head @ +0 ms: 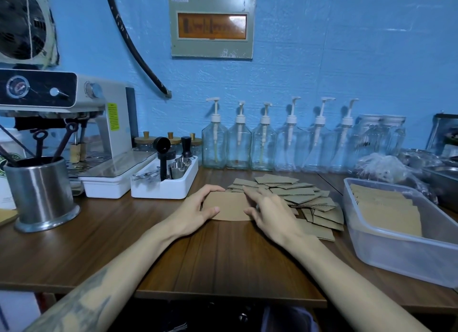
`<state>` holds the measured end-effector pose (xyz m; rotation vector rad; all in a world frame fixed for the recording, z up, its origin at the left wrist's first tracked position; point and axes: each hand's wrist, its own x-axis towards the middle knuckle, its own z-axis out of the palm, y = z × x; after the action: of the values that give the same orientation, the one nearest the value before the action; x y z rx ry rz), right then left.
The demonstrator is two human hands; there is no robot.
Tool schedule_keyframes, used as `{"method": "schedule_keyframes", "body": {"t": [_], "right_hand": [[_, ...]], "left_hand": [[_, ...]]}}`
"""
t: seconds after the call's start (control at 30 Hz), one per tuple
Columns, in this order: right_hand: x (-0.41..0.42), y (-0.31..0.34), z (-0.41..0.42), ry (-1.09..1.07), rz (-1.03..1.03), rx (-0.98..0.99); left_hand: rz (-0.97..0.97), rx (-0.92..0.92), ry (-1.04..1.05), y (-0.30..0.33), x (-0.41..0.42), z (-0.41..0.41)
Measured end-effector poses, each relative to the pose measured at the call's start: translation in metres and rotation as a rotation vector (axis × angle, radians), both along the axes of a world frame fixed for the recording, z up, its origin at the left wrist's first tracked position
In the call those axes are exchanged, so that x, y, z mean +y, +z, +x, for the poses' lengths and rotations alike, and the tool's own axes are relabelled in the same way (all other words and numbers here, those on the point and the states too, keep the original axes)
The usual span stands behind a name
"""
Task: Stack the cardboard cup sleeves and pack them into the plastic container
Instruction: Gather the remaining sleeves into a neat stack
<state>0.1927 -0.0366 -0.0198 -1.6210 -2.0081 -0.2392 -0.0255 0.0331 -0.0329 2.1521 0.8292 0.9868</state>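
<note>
Cardboard sleeve (226, 209), flat and tan, held between both hands' (195, 207) curled fingers.

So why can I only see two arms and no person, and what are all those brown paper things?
The camera sits on the person's head, looking down, so you see only their arms. The left hand and right hand are squaring up a small stack of cardboard cup sleeves on the wooden table. Beside it lies a loose pile of sleeves waiting to be stacked. On the right, a plastic container already holds some sleeves. Behind stand pump bottles, and a coffee machine on the left.
</note>
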Motion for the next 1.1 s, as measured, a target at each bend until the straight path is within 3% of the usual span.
{"method": "schedule_keyframes", "body": {"t": [0.4, 0.87, 1.1], "right_hand": [[-0.022, 0.009, 0.028, 0.014, -0.043, 0.087], [-0.059, 0.006, 0.079, -0.16, -0.354, -0.161], [-0.055, 0.023, 0.069, -0.079, -0.417, -0.01]], "left_hand": [[-0.006, -0.021, 0.015, 0.004, -0.006, -0.002], [-0.008, -0.04, 0.031, 0.006, -0.014, -0.001], [0.004, -0.029, 0.052, 0.006, -0.014, -0.002]]}}
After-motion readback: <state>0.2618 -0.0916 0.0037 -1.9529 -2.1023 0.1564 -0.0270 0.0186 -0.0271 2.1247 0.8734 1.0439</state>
